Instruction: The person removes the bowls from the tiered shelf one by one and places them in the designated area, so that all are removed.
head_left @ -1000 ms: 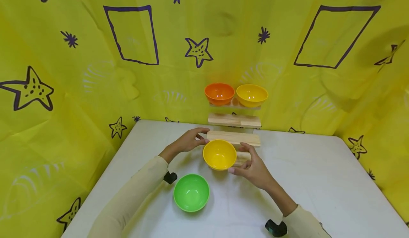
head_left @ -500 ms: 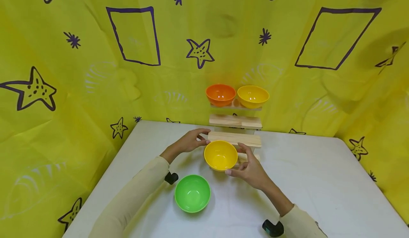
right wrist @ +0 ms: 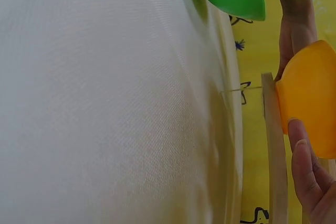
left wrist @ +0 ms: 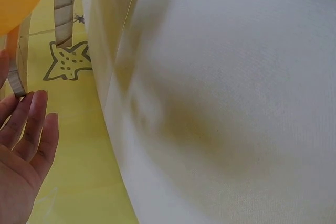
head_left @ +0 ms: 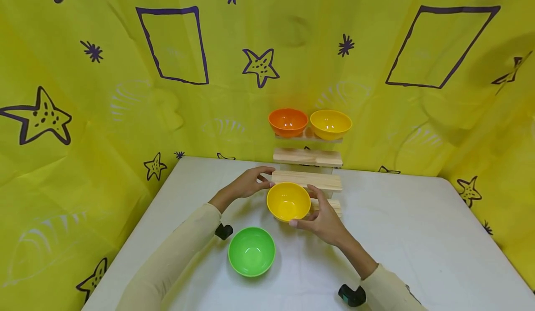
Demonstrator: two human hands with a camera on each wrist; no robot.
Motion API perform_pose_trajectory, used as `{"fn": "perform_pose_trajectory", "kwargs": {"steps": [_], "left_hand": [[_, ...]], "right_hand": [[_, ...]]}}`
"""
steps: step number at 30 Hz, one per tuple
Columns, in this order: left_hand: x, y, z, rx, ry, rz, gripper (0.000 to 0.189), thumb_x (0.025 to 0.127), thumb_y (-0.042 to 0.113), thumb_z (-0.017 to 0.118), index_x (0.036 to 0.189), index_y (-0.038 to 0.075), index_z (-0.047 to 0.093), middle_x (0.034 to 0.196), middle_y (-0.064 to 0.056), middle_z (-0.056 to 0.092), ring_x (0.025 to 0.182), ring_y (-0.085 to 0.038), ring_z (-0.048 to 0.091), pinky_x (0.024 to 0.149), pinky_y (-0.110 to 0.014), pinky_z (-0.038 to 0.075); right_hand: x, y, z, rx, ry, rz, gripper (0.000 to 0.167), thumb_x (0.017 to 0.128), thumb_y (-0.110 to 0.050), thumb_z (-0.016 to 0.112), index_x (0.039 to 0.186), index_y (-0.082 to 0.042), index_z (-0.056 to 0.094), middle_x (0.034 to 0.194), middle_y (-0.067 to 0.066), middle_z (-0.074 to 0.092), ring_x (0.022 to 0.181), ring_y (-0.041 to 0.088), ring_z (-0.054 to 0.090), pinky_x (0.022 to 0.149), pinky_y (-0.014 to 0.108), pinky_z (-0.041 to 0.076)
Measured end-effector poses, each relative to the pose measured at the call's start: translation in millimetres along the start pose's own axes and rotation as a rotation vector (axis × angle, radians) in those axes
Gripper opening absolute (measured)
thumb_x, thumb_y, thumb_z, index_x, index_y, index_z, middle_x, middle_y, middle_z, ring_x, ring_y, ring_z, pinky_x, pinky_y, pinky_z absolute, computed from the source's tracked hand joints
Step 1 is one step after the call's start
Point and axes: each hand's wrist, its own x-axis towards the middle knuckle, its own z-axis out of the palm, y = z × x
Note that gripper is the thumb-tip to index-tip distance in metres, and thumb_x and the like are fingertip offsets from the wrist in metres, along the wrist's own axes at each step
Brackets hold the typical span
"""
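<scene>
A yellow bowl (head_left: 288, 202) sits on a lower step of a small wooden stepped stand (head_left: 307, 179). My right hand (head_left: 323, 220) holds this bowl at its right side, thumb at the near side and fingers behind. In the right wrist view the fingertips (right wrist: 296, 129) lie against the bowl's wall, close to the step's edge. My left hand (head_left: 250, 182) grips the left end of the step behind the bowl, thumb and forefinger on either side of it. A green bowl (head_left: 251, 252) stands on the table in front of the stand, nearer to me.
On the top step an orange bowl (head_left: 288, 122) and a second yellow bowl (head_left: 330, 124) stand side by side. Another wooden step (head_left: 307, 157) lies below them. The white table (head_left: 409, 236) is backed by a yellow patterned curtain (head_left: 234, 102).
My right hand has shifted slightly left, its thumb sliding along the near side of the yellow bowl. The left hand and the bowls stay essentially in place.
</scene>
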Motion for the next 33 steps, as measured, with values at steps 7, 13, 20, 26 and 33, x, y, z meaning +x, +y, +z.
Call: {"fn": "perform_pose_trajectory", "kwargs": {"steps": [7, 13, 20, 26, 33], "left_hand": [[0.4, -1.4, 1.2, 0.002, -0.004, -0.011, 0.055, 0.100, 0.028, 0.065, 0.149, 0.010, 0.048, 0.145, -0.013, 0.055, 0.119, -0.027, 0.063, 0.094, -0.035, 0.056], [-0.5, -1.6, 0.3, 0.012, 0.004, -0.006, 0.055, 0.100, 0.028, 0.064, 0.149, 0.008, 0.048, 0.145, -0.014, 0.055, 0.120, -0.028, 0.063, 0.094, -0.036, 0.056], [1.0, -0.7, 0.3, 0.011, 0.001, 0.002, 0.055, 0.100, 0.027, 0.064, 0.149, 0.008, 0.047, 0.145, -0.014, 0.055, 0.119, -0.029, 0.064, 0.093, -0.036, 0.056], [0.7, -0.1, 0.3, 0.008, -0.003, -0.004, 0.055, 0.100, 0.027, 0.064, 0.149, 0.008, 0.047, 0.145, -0.014, 0.055, 0.120, -0.028, 0.063, 0.094, -0.036, 0.056], [0.4, -0.2, 0.8, 0.002, -0.002, 0.015, 0.055, 0.100, 0.025, 0.064, 0.149, 0.006, 0.047, 0.144, -0.016, 0.055, 0.119, -0.030, 0.064, 0.093, -0.036, 0.056]], "right_hand": [[0.9, -2, 2, -0.022, 0.012, -0.002, 0.112, 0.076, -0.040, 0.089, 0.157, -0.009, 0.018, 0.153, 0.022, 0.033, 0.080, 0.022, 0.062, 0.074, 0.024, 0.056], [1.8, -3, 6, -0.068, 0.038, -0.016, 0.111, 0.075, -0.043, 0.089, 0.157, -0.010, 0.021, 0.154, 0.021, 0.035, 0.107, 0.030, 0.059, 0.085, 0.031, 0.054], [2.5, -3, 10, -0.080, 0.046, -0.014, 0.114, 0.073, -0.043, 0.090, 0.157, -0.010, 0.020, 0.156, 0.021, 0.033, 0.130, 0.037, 0.051, 0.108, 0.053, 0.045], [3.9, -5, 12, -0.080, 0.048, 0.010, 0.117, 0.072, -0.044, 0.090, 0.158, -0.009, 0.018, 0.157, 0.021, 0.034, 0.134, 0.037, 0.049, 0.111, 0.054, 0.041], [6.4, -5, 16, -0.111, 0.061, 0.021, 0.118, 0.072, -0.049, 0.089, 0.158, -0.011, 0.018, 0.154, 0.018, 0.039, 0.133, 0.035, 0.049, 0.111, 0.053, 0.042]]}}
